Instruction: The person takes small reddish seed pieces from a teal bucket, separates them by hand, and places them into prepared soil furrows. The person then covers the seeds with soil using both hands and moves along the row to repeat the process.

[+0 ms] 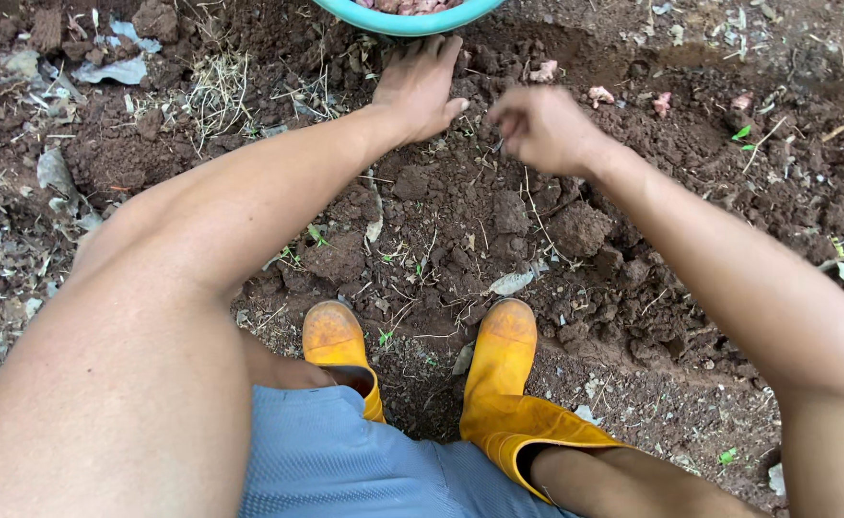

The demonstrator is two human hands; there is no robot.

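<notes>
Soil [460,221], loose brown clods, bare furrow before yellow boots [499,374]. Left hand [420,88]: flat, fingers spread, pressing earth just below teal basin [412,19] of pinkish bulbs. Right hand [542,128]: blurred, curled near-closed; contents cannot be told. Small pink bulbs [599,94] lie along the furrow; judged best pressed in firmly, evenly spaced.

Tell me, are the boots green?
No, the two rubber boots standing on the brown soil are yellow, while the bowl at the top is the teal thing.
</notes>
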